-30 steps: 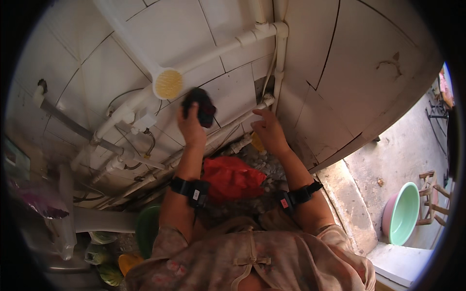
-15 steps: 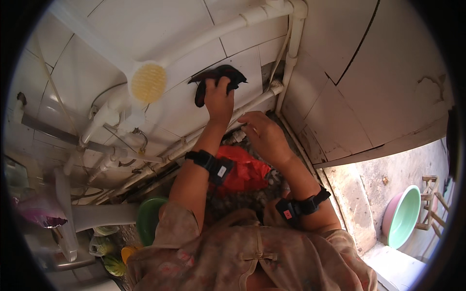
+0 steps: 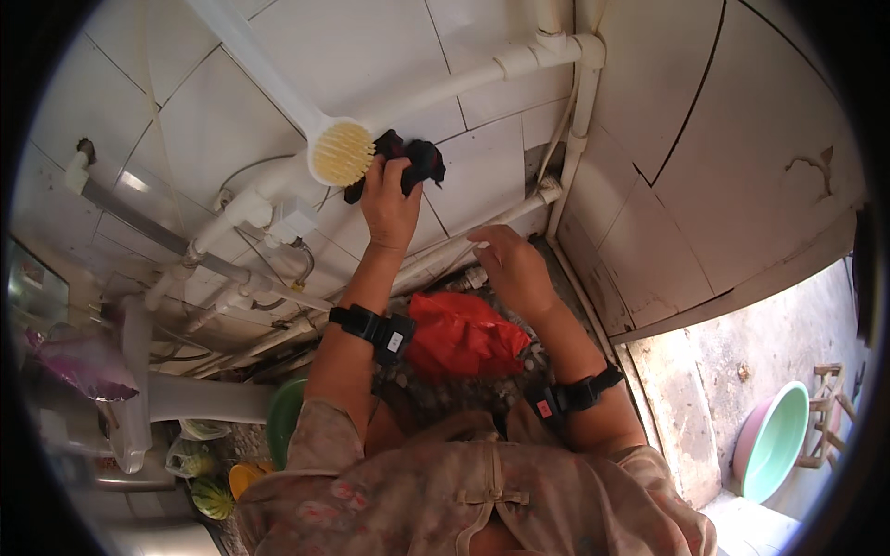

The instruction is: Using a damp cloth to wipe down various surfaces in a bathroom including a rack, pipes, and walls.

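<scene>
My left hand [image 3: 389,206] is closed on a bunched black cloth [image 3: 423,163], which lies against the white wall tiles [image 3: 477,176]. Beside that cloth, the yellow bristles of a long-handled white brush [image 3: 341,154] face me. My right hand [image 3: 515,269] hovers above the floor near the low white pipe, its fingers loosely bent and apart. Something small and white shows by its fingertips; I cannot tell whether the hand touches it. Below and between my forearms rests a red plastic bag [image 3: 464,335].
White pipes [image 3: 473,74] run along the wall and down the corner. A tiled side panel [image 3: 667,213] stands to the right. A pedestal [image 3: 209,398], a green basin [image 3: 286,422] and bagged vegetables [image 3: 190,456] are at lower left. A pink-and-green basin [image 3: 774,440] leans at right.
My left hand has moved the black cloth leftward across the tiles, nearer to the brush. The whole view has shifted slightly; my right hand stays near the low pipe.
</scene>
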The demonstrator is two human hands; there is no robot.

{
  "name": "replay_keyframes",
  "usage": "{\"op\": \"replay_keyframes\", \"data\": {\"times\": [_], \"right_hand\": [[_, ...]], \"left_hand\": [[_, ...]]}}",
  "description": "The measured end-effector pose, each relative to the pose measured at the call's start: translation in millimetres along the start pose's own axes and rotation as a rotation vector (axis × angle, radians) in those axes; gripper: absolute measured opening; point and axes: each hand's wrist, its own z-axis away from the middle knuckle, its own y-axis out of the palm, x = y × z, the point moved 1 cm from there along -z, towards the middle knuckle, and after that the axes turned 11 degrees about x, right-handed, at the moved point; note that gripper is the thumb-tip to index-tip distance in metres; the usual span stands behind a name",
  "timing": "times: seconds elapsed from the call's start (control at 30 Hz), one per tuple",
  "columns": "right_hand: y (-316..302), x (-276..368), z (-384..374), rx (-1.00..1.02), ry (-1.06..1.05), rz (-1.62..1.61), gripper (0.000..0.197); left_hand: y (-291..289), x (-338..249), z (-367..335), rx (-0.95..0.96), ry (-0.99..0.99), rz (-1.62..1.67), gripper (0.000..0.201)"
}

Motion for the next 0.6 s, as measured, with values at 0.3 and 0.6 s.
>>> {"op": "replay_keyframes", "data": {"times": [0.3,0.6], "right_hand": [[-10.5,-2.7,5.9,0.039,0.01,0.083,0.018],[-6.8,-5.4,1.8,0.166,-0.023,0.092,0.02]], "left_hand": [[-5.6,-17.8,-9.5,-0.064,0.067,-0.23,0.08],[6.6,-6.8,-27.5,-0.14,0.013,-0.131,0.076]]}}
